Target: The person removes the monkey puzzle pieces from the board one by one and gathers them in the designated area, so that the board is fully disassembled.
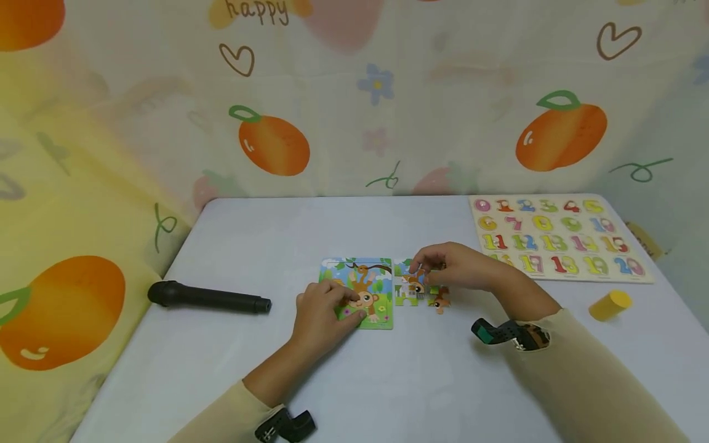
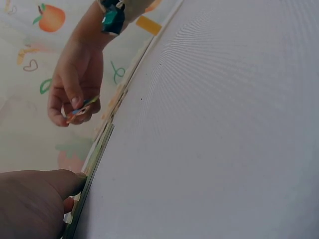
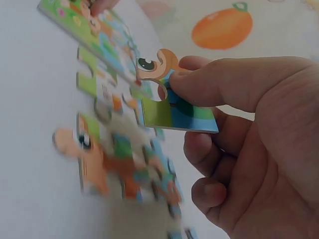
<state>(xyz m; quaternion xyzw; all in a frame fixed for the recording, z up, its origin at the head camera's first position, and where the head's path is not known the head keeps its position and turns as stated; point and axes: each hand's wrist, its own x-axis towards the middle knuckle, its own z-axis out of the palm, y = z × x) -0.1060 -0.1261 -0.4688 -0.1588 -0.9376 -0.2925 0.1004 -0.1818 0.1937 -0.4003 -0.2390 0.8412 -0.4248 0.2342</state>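
My left hand (image 1: 323, 311) rests on a monkey picture puzzle board (image 1: 382, 307), with thumb and a finger touching its face. Seen edge-on in the left wrist view, the board (image 2: 92, 167) lies under that hand's thumb. My right hand (image 1: 462, 266) pinches a puzzle piece (image 3: 174, 102) between thumb and fingers. This piece shows an eye, part of an orange-brown head, green and blue, and is held above the table. Beneath the right hand lie several loose puzzle pieces (image 1: 407, 294) beside the board. One loose piece (image 1: 440, 301) has a brown animal head on it.
A black microphone (image 1: 210, 298) lies on the left of the white table (image 1: 354, 381). At the back right is a number puzzle board (image 1: 559, 237). A yellow cylinder (image 1: 609, 306) lies near the right edge. Behind the table hangs a fruit-print cloth (image 1: 343, 147).
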